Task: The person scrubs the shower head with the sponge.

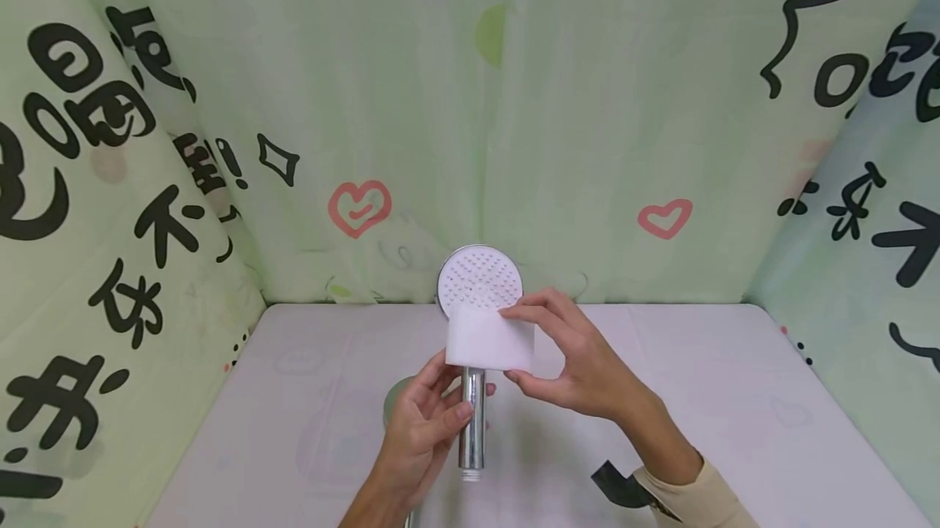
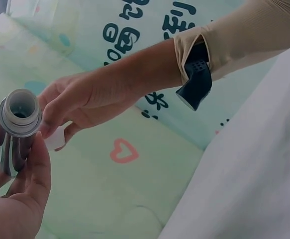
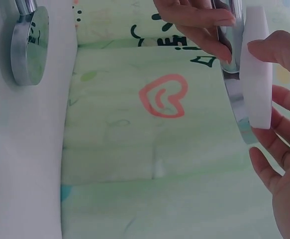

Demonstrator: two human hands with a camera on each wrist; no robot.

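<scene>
A chrome shower head with a white nozzle face stands upright above the table. My left hand grips its chrome handle, fingers behind and thumb in front. In the left wrist view the handle's open threaded end faces the camera. My right hand pinches a smooth white sponge-like block between thumb and fingers. The block covers the lower part of the nozzle face and the top of the handle. Whether it presses on the face, I cannot tell.
Behind my left hand a second chrome shower head lies on the white table, mostly hidden in the head view. Pale green printed curtains enclose the back and both sides. A dark strap hangs at the right sleeve.
</scene>
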